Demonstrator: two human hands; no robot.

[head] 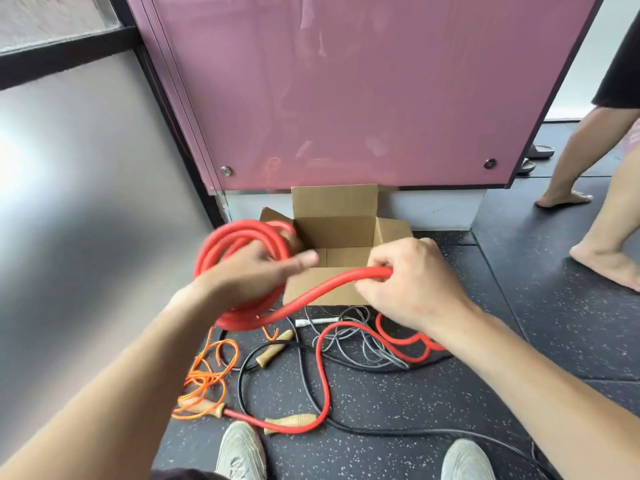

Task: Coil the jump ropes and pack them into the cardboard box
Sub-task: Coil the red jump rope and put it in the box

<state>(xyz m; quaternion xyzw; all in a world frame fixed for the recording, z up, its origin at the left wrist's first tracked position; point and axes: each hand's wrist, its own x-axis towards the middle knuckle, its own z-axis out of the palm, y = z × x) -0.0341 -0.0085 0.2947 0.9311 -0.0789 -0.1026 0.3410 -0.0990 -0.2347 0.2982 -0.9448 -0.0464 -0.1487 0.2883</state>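
My left hand [256,268] grips a coil of thick red jump rope [225,247] held up just left of the open cardboard box [339,233]. A free length of the same rope runs rightward from the coil, and my right hand [412,282] pinches it in front of the box. The box stands on the floor against a pink panel, flaps open, with nothing visible inside. On the floor below lie tangled ropes: a thin orange one [207,372], a black one [242,375], a grey one [367,341] and a thinner red one [323,372] with wooden handles [291,421].
A pink panel [346,91] rises behind the box. A frosted glass wall [86,202] stands at the left. Another person's bare legs [602,188] stand at the right on the dark speckled floor [554,306]. My two shoes [242,452] show at the bottom edge.
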